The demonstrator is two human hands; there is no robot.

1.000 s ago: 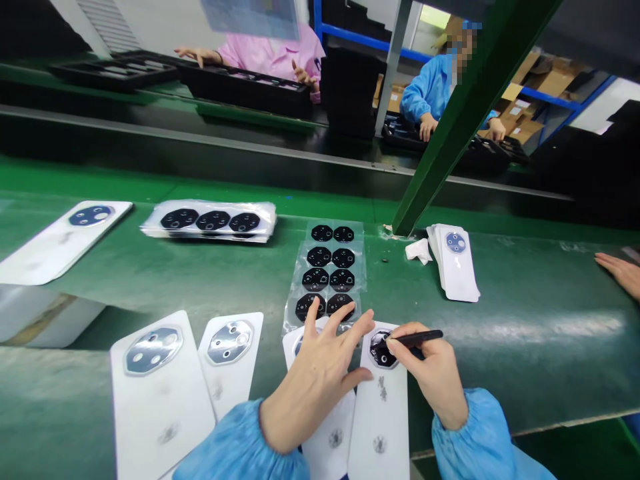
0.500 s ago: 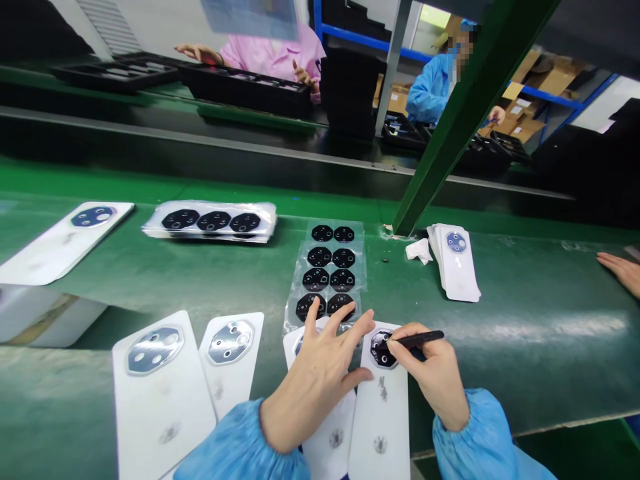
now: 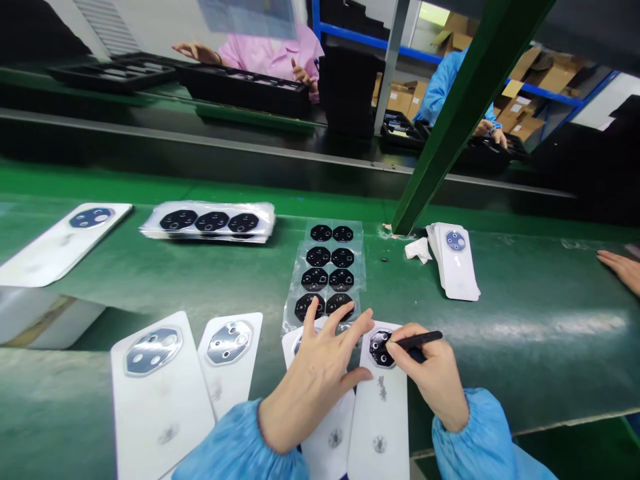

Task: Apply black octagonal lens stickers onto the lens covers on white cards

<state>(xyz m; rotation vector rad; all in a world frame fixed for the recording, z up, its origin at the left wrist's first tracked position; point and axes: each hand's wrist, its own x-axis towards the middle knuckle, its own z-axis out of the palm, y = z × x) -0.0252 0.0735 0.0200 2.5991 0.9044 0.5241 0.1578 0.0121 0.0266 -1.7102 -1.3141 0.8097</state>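
Green worktop (image 3: 530,287) bears eight decals (image 3: 343,258) in two columns, left hand (image 3: 315,380) splayed, right hand (image 3: 434,370) clamped on one black tool (image 3: 424,339).

A factory workshop, clearly: long green worktop (image 3: 525,360), matching white panels (image 3: 379,417) along the bottom, co-workers (image 3: 273,57) at black trays (image 3: 245,93) up top, cartons (image 3: 525,127) upper right.
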